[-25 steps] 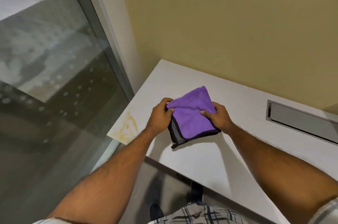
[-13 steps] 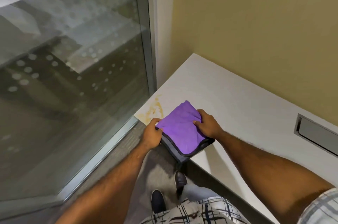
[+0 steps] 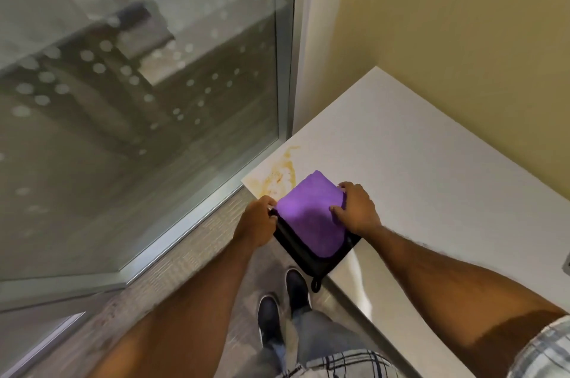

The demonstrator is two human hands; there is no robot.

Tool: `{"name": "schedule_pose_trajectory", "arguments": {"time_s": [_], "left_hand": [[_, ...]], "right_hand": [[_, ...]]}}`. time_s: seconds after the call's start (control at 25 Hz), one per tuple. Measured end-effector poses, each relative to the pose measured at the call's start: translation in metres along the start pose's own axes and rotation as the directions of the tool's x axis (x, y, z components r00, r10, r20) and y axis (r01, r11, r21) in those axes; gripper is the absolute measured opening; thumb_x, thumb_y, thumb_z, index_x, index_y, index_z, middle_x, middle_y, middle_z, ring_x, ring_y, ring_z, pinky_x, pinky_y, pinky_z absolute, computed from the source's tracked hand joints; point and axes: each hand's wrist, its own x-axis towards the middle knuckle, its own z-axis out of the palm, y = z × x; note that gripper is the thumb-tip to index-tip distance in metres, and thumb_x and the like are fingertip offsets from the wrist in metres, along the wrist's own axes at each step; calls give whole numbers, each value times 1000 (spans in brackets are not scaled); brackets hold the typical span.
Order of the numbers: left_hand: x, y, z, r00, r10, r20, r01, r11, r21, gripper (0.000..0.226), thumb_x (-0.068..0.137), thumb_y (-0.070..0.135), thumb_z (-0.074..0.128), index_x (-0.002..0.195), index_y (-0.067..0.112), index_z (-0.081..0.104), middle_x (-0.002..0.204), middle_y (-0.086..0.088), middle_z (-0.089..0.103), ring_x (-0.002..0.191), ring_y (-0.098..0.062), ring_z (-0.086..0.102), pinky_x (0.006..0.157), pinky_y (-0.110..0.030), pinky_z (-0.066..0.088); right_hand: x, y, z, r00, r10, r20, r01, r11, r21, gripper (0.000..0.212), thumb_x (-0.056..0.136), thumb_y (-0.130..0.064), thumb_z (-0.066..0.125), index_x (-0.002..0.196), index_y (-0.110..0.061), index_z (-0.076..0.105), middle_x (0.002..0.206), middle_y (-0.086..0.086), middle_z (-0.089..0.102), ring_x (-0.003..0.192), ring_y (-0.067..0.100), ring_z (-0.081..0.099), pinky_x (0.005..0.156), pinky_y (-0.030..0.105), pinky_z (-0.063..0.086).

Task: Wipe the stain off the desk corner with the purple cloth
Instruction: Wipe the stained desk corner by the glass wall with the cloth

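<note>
Purple cloth, gripped by both hands, hides part of the stain.

White desk carries stain and purple cloth.

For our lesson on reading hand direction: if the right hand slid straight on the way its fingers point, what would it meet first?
The right hand would first cross the folded purple cloth, probably then the left hand.

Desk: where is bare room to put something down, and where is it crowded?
Free: the white desk between the beige wall and the right hand. Crowded: the near corner by the glass, with the stain, the cloth and the left hand.
</note>
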Motion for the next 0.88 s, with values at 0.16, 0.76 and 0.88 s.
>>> {"name": "schedule_pose_trajectory", "arguments": {"time_s": [0.16, 0.76, 0.88], "left_hand": [[2, -5, -1, 999, 10, 31, -10, 1000, 2, 30, 84, 10, 63, 114, 14, 61, 112, -10, 64, 95, -25, 65, 87, -42, 57], [1, -111, -21, 991, 101, 88, -101, 995, 4, 36, 87, 26, 67, 120, 28, 54, 114, 6, 62, 93, -7, 58, 71, -18, 44], [-2, -147, -28, 995, 45, 92, -40, 997, -59, 34, 88, 26, 67, 119, 28, 54, 108, 6, 61, 90, -10, 60, 67, -19, 46]], "right_hand": [[-8, -22, 24, 960, -216, -180, 172, 957, -234, 55, 80, -47, 65, 124, -17, 55, 129, 11, 56, 115, 30, 51, 99, 45, 41], [-31, -43, 117, 988, -147, -35, 124, 920, -372, 93, 81, -83, 30, 155, -37, -3, 164, 9, -15, 147, 42, -21, 112, 74, -5], [-34, -46, 130, 965, -261, -12, 229, 867, -442, 72, 94, -67, 20, 156, -32, 8, 166, 3, 1, 150, 42, -8, 114, 73, 2]]}}
